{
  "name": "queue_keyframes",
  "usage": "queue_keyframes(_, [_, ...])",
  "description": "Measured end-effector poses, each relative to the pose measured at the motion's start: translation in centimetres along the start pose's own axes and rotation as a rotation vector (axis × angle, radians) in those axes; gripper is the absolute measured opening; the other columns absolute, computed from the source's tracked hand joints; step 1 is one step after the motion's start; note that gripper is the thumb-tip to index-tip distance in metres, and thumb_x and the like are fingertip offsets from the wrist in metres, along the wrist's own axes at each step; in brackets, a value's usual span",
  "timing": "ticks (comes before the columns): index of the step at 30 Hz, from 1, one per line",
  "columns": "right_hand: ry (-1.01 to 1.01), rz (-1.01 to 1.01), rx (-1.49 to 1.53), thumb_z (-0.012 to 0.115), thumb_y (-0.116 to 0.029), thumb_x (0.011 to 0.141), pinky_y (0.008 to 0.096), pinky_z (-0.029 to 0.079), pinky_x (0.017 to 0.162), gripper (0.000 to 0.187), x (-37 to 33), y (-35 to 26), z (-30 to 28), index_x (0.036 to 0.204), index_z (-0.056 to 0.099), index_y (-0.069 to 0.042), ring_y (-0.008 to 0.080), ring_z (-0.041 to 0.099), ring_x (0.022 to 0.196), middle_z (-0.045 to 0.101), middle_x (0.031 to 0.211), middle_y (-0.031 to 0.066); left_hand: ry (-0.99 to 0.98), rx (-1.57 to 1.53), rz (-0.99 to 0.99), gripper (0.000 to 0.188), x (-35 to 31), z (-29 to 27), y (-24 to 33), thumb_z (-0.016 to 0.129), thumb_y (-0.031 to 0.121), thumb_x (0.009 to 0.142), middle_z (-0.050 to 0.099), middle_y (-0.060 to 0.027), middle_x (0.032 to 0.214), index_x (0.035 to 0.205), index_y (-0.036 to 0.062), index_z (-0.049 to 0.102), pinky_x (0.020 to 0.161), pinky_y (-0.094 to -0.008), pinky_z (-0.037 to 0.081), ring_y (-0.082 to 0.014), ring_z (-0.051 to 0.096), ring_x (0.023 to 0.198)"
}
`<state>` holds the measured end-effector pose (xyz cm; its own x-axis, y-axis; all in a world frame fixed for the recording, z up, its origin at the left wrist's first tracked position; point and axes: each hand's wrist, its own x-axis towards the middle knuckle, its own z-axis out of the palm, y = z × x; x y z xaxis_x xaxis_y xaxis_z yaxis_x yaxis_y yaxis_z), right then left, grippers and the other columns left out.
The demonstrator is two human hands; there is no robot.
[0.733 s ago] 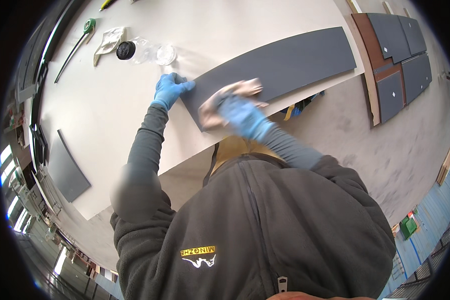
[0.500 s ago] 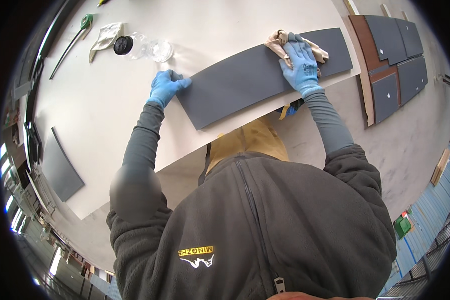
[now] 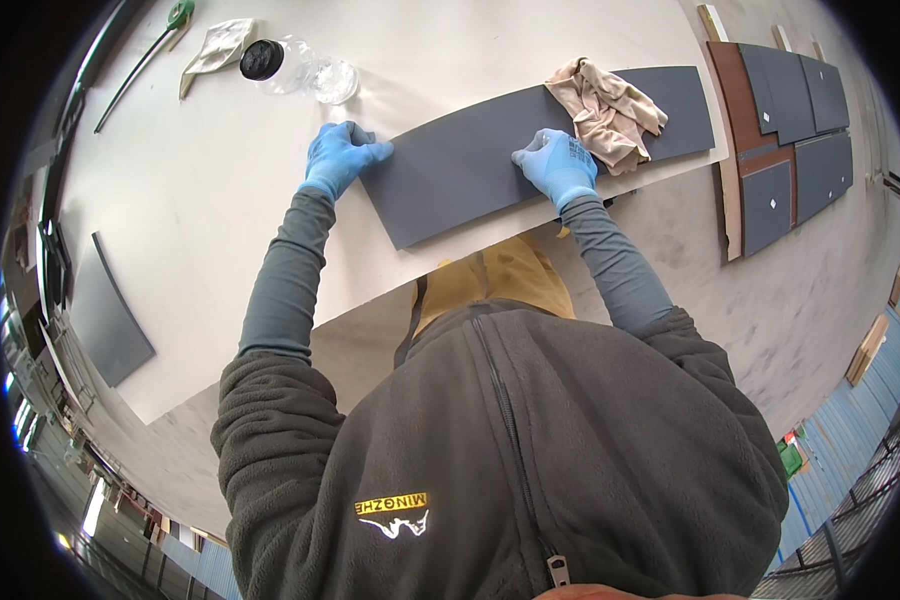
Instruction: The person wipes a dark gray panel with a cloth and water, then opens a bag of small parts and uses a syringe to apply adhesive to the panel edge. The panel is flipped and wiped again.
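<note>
A long dark grey panel lies on the white table. At its left end, my left hand, in a blue glove, is closed with thumb and fingertips at the panel's edge. Over the middle of the panel is my right hand, gloved the same way. Its fingers are curled together, and whatever they may hold is hidden. Just right of that hand a crumpled beige cloth rests on the panel, partly over its far edge.
A clear plastic bottle with a black cap lies beyond my left hand, near a white cloth and a green tape measure. Another grey panel is at the table's left. More grey panels are stacked on brown boards at right.
My right hand has let go of the beige cloth and moved left and nearer me, its fingers now curled. The cloth stays on the panel. My left hand remains at the panel's left end.
</note>
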<state>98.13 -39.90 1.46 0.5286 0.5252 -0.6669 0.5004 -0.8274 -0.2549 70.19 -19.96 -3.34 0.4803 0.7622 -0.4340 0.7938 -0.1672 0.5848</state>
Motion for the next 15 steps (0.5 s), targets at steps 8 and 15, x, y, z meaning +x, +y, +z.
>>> queue_keyframes(8, [0.016,-0.066,0.019,0.079,-0.040,0.088,0.0407,0.058,0.092,0.034,-0.1,0.5,0.0,0.102,0.079,-0.009,0.0282,0.077,0.101,0.081,0.104,0.0131,0.012,0.035,0.015,0.041,0.2,0.3,-0.3,0.093,0.037,0.078,0.077,-0.0109,0.089,0.082,0.0011,0.072,0.082,-0.0350,0.057,-0.0202,0.071,0.083])
queue_keyframes(15, [0.001,-0.083,-0.113,0.077,-0.038,0.089,0.0412,0.058,0.096,0.030,-1.6,0.2,-0.2,0.107,0.081,-0.014,0.0290,0.076,0.106,0.081,0.108,0.0111,0.001,-0.006,-0.001,0.042,0.2,0.1,-0.1,0.093,0.038,0.077,0.078,-0.0112,0.091,0.082,0.0013,0.072,0.082,-0.0347,0.057,-0.0202,0.071,0.084])
